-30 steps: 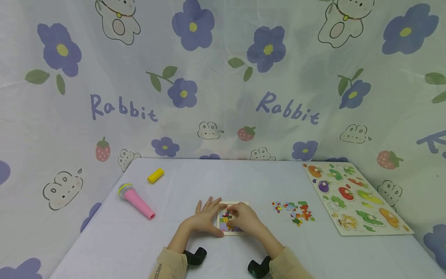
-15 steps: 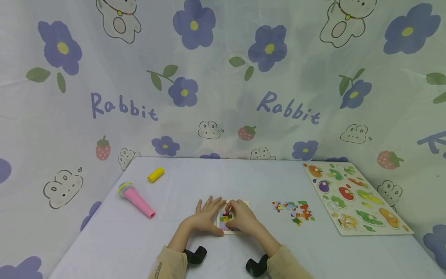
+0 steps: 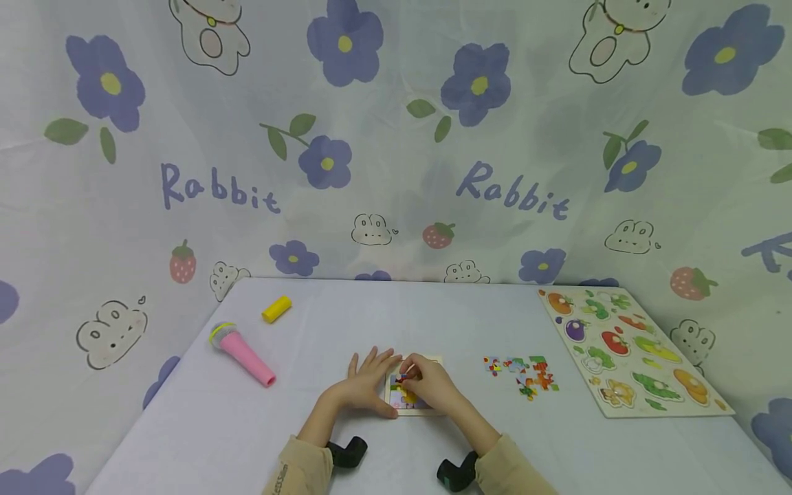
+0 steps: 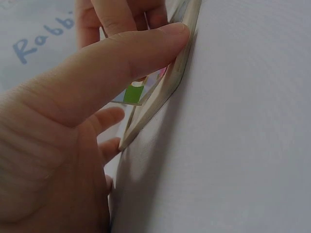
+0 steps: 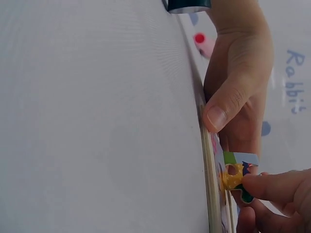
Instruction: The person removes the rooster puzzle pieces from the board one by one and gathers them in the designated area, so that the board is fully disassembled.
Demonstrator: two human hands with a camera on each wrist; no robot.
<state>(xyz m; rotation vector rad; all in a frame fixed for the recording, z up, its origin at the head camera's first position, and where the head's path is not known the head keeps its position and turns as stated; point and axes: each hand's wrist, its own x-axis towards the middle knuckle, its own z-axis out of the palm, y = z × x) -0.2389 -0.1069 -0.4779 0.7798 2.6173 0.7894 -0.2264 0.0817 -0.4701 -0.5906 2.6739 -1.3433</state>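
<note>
In the head view, my left hand (image 3: 361,389) lies with spread fingers along the left side of a small wooden puzzle tray (image 3: 422,412). Its thumb presses on the tray's near edge, as the left wrist view shows on the rim (image 4: 158,97). My right hand (image 3: 436,386), over the tray's right part, pinches a colourful jigsaw piece (image 5: 233,177) between thumb and fingers. That piece is tilted up above the tray, with yellow, green and light blue on it; whether it is joined to others I cannot tell. Both hands hide much of the tray.
Several loose jigsaw pieces (image 3: 537,376) lie right of the tray. A vegetable board (image 3: 631,354) stands farther right. On the left are a pink toy microphone (image 3: 244,357) and a yellow cylinder (image 3: 276,310). Black devices (image 3: 458,473) sit at both wrists.
My right fingers have shifted slightly at the tray and the pinched piece now shows tilted up, with more yellow in sight. The left hand stays in place.
</note>
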